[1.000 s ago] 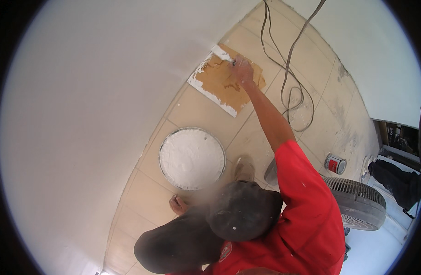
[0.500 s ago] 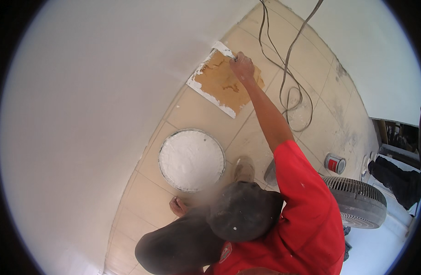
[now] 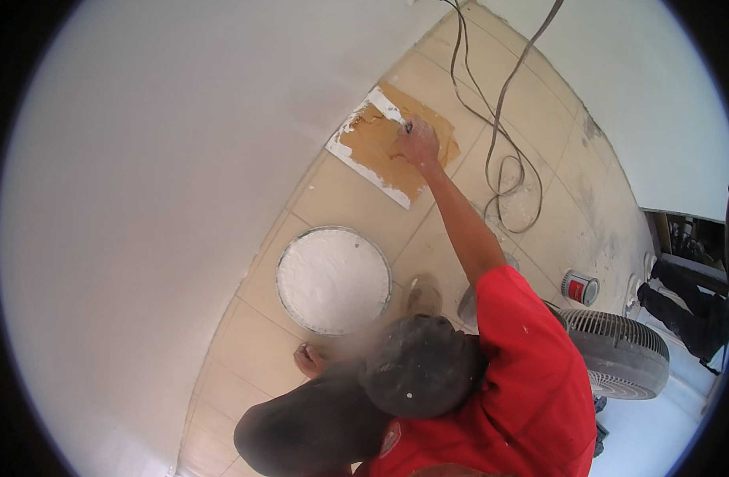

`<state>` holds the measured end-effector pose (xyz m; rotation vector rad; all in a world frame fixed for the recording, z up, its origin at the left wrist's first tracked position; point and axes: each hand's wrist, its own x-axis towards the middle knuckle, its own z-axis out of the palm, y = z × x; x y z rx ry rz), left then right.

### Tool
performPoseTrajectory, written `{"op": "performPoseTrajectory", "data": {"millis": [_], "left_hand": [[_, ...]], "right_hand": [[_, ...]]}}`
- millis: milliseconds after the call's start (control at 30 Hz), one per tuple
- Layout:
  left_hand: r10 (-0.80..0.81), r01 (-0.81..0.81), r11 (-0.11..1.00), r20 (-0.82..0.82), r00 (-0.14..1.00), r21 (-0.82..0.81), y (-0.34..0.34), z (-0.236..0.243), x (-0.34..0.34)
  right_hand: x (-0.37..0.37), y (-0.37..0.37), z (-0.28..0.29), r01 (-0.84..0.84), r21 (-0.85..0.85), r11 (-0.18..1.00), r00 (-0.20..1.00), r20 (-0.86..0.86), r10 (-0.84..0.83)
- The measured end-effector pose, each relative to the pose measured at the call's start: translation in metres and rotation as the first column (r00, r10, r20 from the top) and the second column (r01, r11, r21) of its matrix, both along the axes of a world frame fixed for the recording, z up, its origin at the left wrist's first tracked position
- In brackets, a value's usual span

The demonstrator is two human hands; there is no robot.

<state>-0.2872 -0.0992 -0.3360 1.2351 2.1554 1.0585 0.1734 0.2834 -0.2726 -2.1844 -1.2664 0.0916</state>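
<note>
My right hand (image 3: 417, 143), arm stretched forward, is closed round the handle of a putty knife (image 3: 386, 105). Its wide blade, coated white, lies over a square board (image 3: 396, 198) on the floor beside the wall. Tan paste (image 3: 372, 143) covers most of the board, with white filler smeared along its edges. Nearer to me stands a round bucket (image 3: 332, 278), full to near the rim with smooth white paste. My left hand (image 3: 309, 360) hangs by my left knee, just below the bucket; its fingers are curled, and I cannot make out whether they hold anything.
A pale wall (image 3: 158, 175) runs along the left. Looped cables (image 3: 499, 119) lie on the tiled floor (image 3: 555, 207) right of the board. Further right are a small can (image 3: 580, 287), a dark fan (image 3: 618, 350) and another person's dark-trousered legs (image 3: 682, 318).
My right hand has drawn the putty knife slightly back from the board's far edge, baring tan paste there. The left hand stays put. At the right, the other person's legs have shifted apart.
</note>
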Motion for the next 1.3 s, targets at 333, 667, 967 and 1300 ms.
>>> {"op": "performPoseTrajectory", "data": {"millis": [333, 667, 967, 1300], "left_hand": [[-0.006, 0.007, 0.999, -0.018, 1.000, 0.047, -0.001, -0.002, -0.003], [-0.007, 0.008, 0.999, -0.006, 1.000, 0.051, -0.006, -0.008, -0.010], [-0.030, 0.030, 0.999, 0.005, 1.000, 0.029, -0.006, -0.015, -0.008], [-0.064, 0.065, 0.997, -0.031, 0.997, 0.034, 0.000, 0.000, -0.007]], "right_hand": [[0.006, 0.016, 0.017, 0.025, -0.050, 0.998, 0.995, 0.094, -0.021], [-0.002, 0.017, 0.031, -0.106, -0.093, 0.990, 0.987, 0.109, 0.116], [0.011, 0.037, 0.017, -0.147, -0.172, 0.974, 0.950, 0.250, 0.188], [0.022, 0.055, 0.044, -0.047, -0.216, 0.975, 0.984, 0.156, 0.082]]}}
